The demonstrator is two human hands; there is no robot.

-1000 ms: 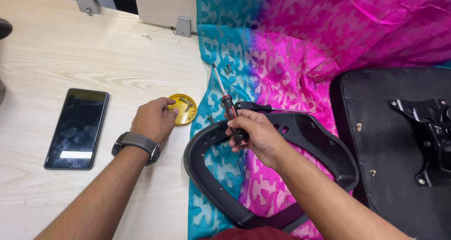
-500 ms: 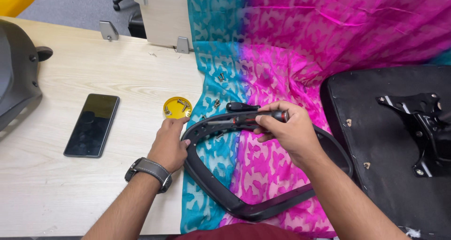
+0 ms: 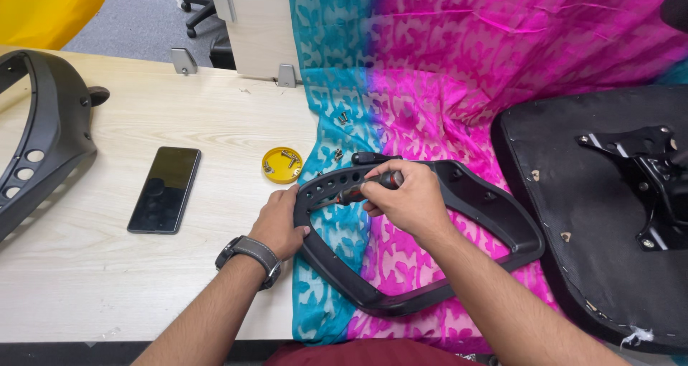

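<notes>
Lying at the far left edge of the pale wooden table [image 3: 107,280] is a second black chair armrest [image 3: 39,147], partly cut off by the frame. To its right a dark phone [image 3: 165,189] lies flat, with bare tabletop around it and more bare wood toward the near edge. A small yellow dish [image 3: 282,165] with a few screws sits just short of the cloth's edge.

The left hand [image 3: 279,223], a watch [image 3: 251,255] on its wrist, is curled around the left bend of the black loop armrest [image 3: 459,266], fingers wrapped on the frame. That armrest lies flat, half over the blue and pink cloth [image 3: 459,72], its long axis running left to right and slightly away, its row of holes at the left end.

The right hand [image 3: 408,201] is closed around a red and black screwdriver [image 3: 362,188], whose shaft points left and a little downward, toward the holed end. The tip is too small to place exactly.

At the right, close to the armrest's far end, an upturned black seat base [image 3: 573,230] with a metal bracket [image 3: 645,180] reaches the frame's edge.
</notes>
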